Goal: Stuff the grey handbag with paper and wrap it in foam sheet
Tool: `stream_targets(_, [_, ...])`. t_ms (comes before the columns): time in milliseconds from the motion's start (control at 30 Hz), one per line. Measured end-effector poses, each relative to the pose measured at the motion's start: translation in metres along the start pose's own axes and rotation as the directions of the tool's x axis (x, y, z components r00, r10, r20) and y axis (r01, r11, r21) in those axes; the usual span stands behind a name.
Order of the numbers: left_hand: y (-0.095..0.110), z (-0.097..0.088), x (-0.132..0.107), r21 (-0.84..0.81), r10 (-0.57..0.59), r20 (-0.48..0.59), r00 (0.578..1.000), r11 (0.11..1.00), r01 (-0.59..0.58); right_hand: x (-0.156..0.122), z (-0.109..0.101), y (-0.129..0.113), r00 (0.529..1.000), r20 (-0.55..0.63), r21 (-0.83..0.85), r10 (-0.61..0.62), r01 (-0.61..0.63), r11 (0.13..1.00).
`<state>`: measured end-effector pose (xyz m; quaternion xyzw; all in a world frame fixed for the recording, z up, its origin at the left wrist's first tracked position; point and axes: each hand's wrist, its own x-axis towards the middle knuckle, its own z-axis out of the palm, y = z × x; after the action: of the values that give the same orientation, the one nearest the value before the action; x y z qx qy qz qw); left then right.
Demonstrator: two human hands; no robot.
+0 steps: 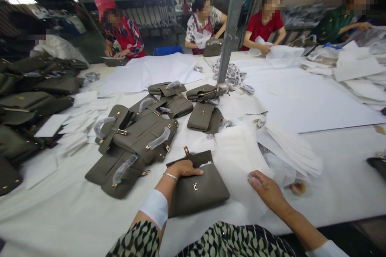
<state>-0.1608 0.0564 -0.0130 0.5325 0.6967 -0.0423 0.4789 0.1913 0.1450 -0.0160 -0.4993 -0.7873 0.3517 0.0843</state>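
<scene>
In front of me a dark olive handbag (pixel 205 192) lies on the table, a gold clasp on its front and a bit of white showing at its opening. My left hand (pixel 183 168) grips the bag at its top edge, thumb over the front panel. My right hand (pixel 267 190), off to the right of the bag, pinches the near edge of a thin white paper sheet (pixel 238 148). Beyond the bag and to its left lie several similar handbags (pixel 144 136) in a pile, their handles wrapped in clear film.
A fanned stack of white sheets (pixel 289 152) lies right of my right hand. White cards (pixel 75 124) and more olive bags (pixel 33 108) are at the left. A grey post (pixel 232 24) rises from the table. Several co-workers (pixel 265 24) handle bags and wrapping across the table.
</scene>
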Motion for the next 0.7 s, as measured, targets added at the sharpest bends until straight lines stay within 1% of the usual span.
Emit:
stream_targets(67, [0.008,-0.002,0.005,0.012,0.035,0.052,0.998,0.999,-0.036,0.0,-0.005,0.0,0.999,-0.033,-0.027,0.01,-0.011,1.0])
stream_targets(100, [0.012,0.0,0.005,0.028,0.048,0.047,0.998,0.998,-0.049,-0.001,-0.008,0.001,0.999,-0.048,-0.043,0.016,-0.018,0.999])
stream_targets(167, [0.021,0.008,-0.001,0.071,0.062,-0.022,0.998,0.996,-0.061,-0.003,-0.014,0.002,0.996,-0.082,-0.066,0.021,-0.027,0.997])
stream_targets(233, [0.028,0.021,-0.015,0.11,0.058,-0.119,0.991,0.993,-0.045,-0.004,-0.018,0.003,0.991,-0.128,-0.071,0.026,-0.036,0.997])
stream_targets(333, [0.037,0.044,-0.041,0.161,0.064,-0.212,0.975,0.987,-0.03,0.0,-0.02,0.002,0.982,-0.187,-0.062,0.032,-0.044,0.997])
stream_targets(400, [0.043,0.062,-0.055,0.197,0.125,-0.265,0.956,0.978,-0.073,0.005,-0.019,0.001,0.979,-0.203,-0.057,0.035,-0.048,0.997])
stream_targets(433, [0.045,0.072,-0.06,0.225,0.17,-0.296,0.94,0.969,-0.104,0.008,-0.017,-0.001,0.979,-0.203,-0.053,0.038,-0.049,0.997])
stream_targets(500, [0.049,0.096,-0.067,0.322,0.241,-0.357,0.902,0.939,-0.124,0.015,-0.015,-0.005,0.979,-0.197,-0.05,0.05,-0.061,0.997])
stream_targets(600, [0.047,0.13,-0.072,0.453,0.288,-0.426,0.858,0.888,-0.073,0.024,-0.013,-0.012,0.985,-0.166,-0.051,0.055,-0.065,0.997])
stream_targets(667, [0.044,0.145,-0.076,0.458,0.289,-0.465,0.837,0.887,-0.051,0.03,-0.012,-0.016,0.988,-0.144,-0.061,0.051,-0.06,0.996])
stream_targets(700, [0.042,0.149,-0.078,0.446,0.279,-0.479,0.832,0.894,-0.043,0.034,-0.012,-0.017,0.99,-0.135,-0.069,0.048,-0.057,0.996])
